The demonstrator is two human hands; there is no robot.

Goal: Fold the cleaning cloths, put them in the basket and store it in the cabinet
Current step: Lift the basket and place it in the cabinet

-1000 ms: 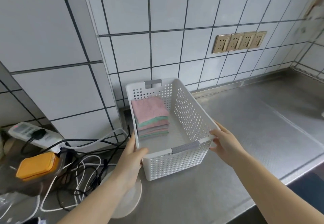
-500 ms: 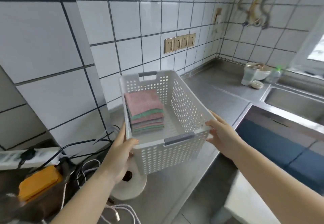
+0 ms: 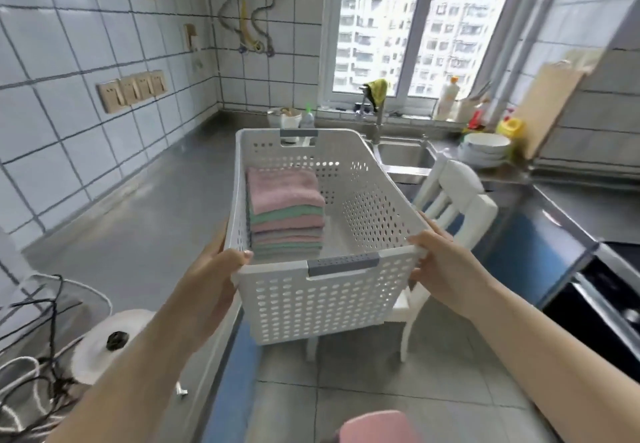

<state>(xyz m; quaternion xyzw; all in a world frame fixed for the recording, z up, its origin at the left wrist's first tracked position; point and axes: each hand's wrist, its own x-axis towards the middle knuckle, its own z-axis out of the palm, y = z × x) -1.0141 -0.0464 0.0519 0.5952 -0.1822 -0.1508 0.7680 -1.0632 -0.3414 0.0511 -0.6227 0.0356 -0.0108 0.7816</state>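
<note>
The single view comes from a camera worn on the person's head, looking forward and down along both forearms toward the far window point(image 3: 412, 26). It sits close above the basket point(image 3: 311, 290), which fills the middle of the picture (the wide angle bends the tiled wall point(image 3: 69, 103) at left), with the counter point(image 3: 138, 234) left and the floor point(image 3: 381, 390) near.

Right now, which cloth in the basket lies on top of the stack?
The pink cloth lies on top of the stack, with a green one directly beneath it.
</note>
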